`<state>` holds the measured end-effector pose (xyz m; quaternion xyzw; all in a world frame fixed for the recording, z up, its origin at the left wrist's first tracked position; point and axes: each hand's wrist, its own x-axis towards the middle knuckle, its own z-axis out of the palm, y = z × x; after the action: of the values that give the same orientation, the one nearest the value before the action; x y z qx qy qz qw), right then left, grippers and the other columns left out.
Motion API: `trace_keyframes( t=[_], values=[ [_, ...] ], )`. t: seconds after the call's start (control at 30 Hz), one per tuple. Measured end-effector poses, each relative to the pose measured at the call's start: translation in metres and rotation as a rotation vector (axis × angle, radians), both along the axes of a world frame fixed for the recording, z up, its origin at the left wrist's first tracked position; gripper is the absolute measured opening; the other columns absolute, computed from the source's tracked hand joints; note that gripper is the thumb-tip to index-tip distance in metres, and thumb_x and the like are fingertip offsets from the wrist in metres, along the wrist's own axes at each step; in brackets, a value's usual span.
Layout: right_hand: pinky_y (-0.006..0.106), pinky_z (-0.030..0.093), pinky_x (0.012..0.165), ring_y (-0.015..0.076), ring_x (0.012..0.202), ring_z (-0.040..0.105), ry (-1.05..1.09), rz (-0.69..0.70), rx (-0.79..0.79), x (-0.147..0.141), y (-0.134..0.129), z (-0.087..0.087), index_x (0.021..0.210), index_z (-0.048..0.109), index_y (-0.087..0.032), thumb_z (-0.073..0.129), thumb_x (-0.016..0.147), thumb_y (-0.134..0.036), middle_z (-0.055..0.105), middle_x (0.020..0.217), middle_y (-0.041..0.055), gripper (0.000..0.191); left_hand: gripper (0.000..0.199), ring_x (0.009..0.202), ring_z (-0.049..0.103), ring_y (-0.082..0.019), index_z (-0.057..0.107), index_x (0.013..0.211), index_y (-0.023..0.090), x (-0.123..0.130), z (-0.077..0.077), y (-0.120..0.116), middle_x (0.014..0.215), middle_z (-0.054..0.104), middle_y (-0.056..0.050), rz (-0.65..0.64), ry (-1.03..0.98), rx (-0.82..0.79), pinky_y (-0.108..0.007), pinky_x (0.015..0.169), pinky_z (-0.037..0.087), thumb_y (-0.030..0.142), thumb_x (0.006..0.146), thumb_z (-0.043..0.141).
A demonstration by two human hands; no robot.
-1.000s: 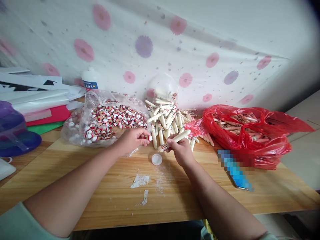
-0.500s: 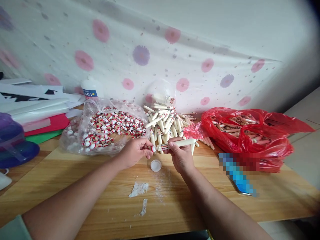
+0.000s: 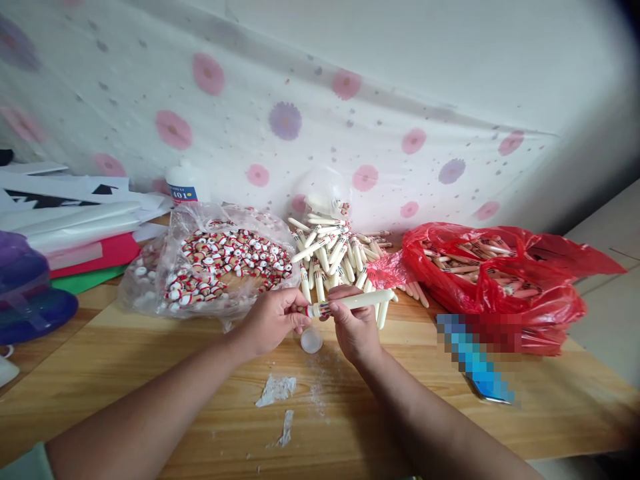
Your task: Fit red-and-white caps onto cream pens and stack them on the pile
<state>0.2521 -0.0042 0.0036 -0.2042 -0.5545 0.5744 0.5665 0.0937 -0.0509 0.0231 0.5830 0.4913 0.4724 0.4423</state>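
Short of tabletop's (image 3: 240, 433) back edge: pen (image 3: 367, 300) clasped by right hand (image 3: 356, 331) | ornament (image 3: 306, 311) pinched by left hand (image 3: 267, 321) | pen probably light, stiff; best held mid-barrel

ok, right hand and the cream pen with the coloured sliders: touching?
Touching. The head view shows the right hand gripping the cream pen, fingers against its barrel with no gap.

I take this for a home room used as a small workshop. My feed shows a flowered sheet (image 3: 235, 127) along the wall (image 3: 500, 60) and a wooden table (image 3: 210, 420) with heaped pens (image 3: 327, 255), bagged trinkets (image 3: 240, 252) and a bottle (image 3: 183, 188).
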Motion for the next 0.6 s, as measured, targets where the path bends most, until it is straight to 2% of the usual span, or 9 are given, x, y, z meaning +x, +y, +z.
trace_keyframes(
  t=[0.13, 0.2, 0.27, 0.3, 0.4, 0.5, 0.57, 0.6],
  values=[
    [0.024, 0.043, 0.053, 0.0104, 0.055, 0.051, -0.020, 0.042, 0.014, 0.004, 0.008, 0.003, 0.076, 0.062, -0.018, 0.072, 0.073, -0.037, 0.056, 0.064, -0.0010, 0.022, 0.013, 0.058, 0.057, -0.012, 0.061, 0.076, 0.018, -0.002, -0.002, 0.004, 0.065, 0.060, 0.002, 0.022, 0.041, 0.030, -0.025, 0.059, 0.045, 0.030, 0.072, 0.061],
    [0.022, 0.035, 0.046, 0.0083, 0.045, 0.040, -0.055, 0.051, -0.058, 0.011, 0.021, 0.007, 0.078, 0.060, -0.018, 0.069, 0.075, -0.043, 0.044, 0.050, -0.0062, 0.027, 0.019, 0.062, 0.059, -0.014, 0.062, 0.085, 0.018, -0.010, -0.003, 0.009, 0.069, 0.063, 0.001, 0.093, 0.139, 0.071, -0.026, 0.063, 0.046, 0.033, 0.073, 0.061],
    [0.020, 0.027, 0.040, 0.0068, 0.039, 0.028, -0.113, -0.051, -0.089, 0.019, 0.045, 0.014, 0.080, 0.057, -0.018, 0.064, 0.077, -0.046, 0.032, 0.044, -0.0105, 0.029, 0.032, 0.070, 0.062, -0.016, 0.061, 0.101, 0.020, -0.024, -0.003, 0.015, 0.079, 0.068, -0.001, 0.214, 0.271, 0.104, -0.028, 0.069, 0.048, 0.036, 0.074, 0.060],
    [0.020, 0.026, 0.040, 0.0069, 0.038, 0.027, -0.197, -0.155, -0.047, 0.022, 0.060, 0.018, 0.082, 0.057, -0.018, 0.061, 0.080, -0.045, 0.032, 0.044, -0.0107, 0.028, 0.037, 0.074, 0.064, -0.017, 0.059, 0.108, 0.021, -0.033, -0.002, 0.018, 0.085, 0.069, -0.002, 0.289, 0.345, 0.114, -0.029, 0.072, 0.049, 0.038, 0.075, 0.059],
    [0.021, 0.038, 0.048, 0.0094, 0.048, 0.045, -0.624, -0.484, 0.208, 0.028, 0.109, 0.030, 0.097, 0.061, -0.015, 0.054, 0.082, -0.033, 0.054, 0.059, -0.0036, 0.024, 0.034, 0.088, 0.066, -0.022, 0.058, 0.109, 0.022, -0.067, -0.001, 0.025, 0.098, 0.070, -0.006, 0.519, 0.602, 0.116, -0.033, 0.080, 0.049, 0.040, 0.082, 0.046],
    [0.022, 0.045, 0.060, 0.0113, 0.062, 0.057, -0.898, -0.558, 0.315, 0.034, 0.149, 0.040, 0.111, 0.065, -0.016, 0.059, 0.071, -0.012, 0.068, 0.080, 0.0019, 0.041, 0.037, 0.104, 0.060, -0.029, 0.060, 0.107, 0.017, -0.099, -0.005, 0.031, 0.110, 0.066, -0.014, 0.610, 0.960, 0.125, -0.039, 0.091, 0.045, 0.033, 0.085, 0.035],
    [0.021, 0.046, 0.065, 0.0123, 0.070, 0.062, -0.997, -0.590, 0.326, 0.047, 0.168, 0.047, 0.112, 0.067, -0.020, 0.056, 0.066, -0.003, 0.071, 0.086, 0.0023, 0.049, 0.040, 0.108, 0.056, -0.034, 0.060, 0.108, 0.017, -0.114, -0.010, 0.035, 0.115, 0.063, -0.015, 0.651, 1.178, 0.082, -0.045, 0.094, 0.043, 0.040, 0.082, 0.041],
    [0.021, 0.046, 0.068, 0.0130, 0.075, 0.063, -1.053, -0.637, 0.325, 0.058, 0.175, 0.052, 0.110, 0.068, -0.020, 0.054, 0.068, -0.003, 0.072, 0.088, 0.0028, 0.047, 0.044, 0.108, 0.055, -0.036, 0.060, 0.107, 0.018, -0.119, -0.013, 0.038, 0.115, 0.063, -0.014, 0.642, 1.230, 0.061, -0.047, 0.095, 0.041, 0.048, 0.079, 0.046]
  ],
)
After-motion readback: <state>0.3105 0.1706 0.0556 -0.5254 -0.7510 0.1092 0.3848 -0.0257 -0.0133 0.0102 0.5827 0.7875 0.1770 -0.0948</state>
